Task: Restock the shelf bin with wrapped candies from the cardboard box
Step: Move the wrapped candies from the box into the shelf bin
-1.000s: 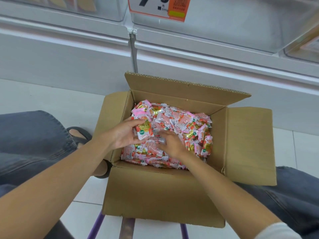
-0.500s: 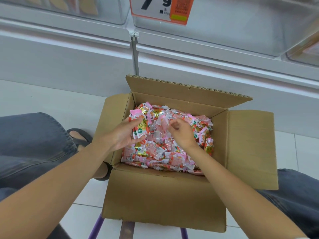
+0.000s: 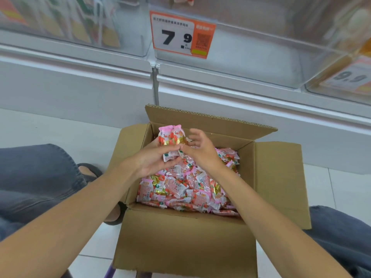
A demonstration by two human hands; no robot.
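Far left of the fingers lie a denim-clad knee [image 3: 34,173] and a dark sandal [image 3: 91,170] on the tiled floor. The left hand [image 3: 149,160] grips a handful of wrapped candies [image 3: 170,137], pink and red wrappers standing upright above its curled fingers [image 3: 168,149]. Just right of that handful, the right hand [image 3: 201,152] has its fingers [image 3: 197,135] loosely spread and holds nothing, its thumb touching the wrappers. Below both hands the cardboard box [image 3: 180,241] stands open, with a heap of candies [image 3: 186,189] in it. Well above the fingertips is the clear shelf bin [image 3: 251,55], an orange price tag [image 3: 181,34] reading 7.9 on its front.
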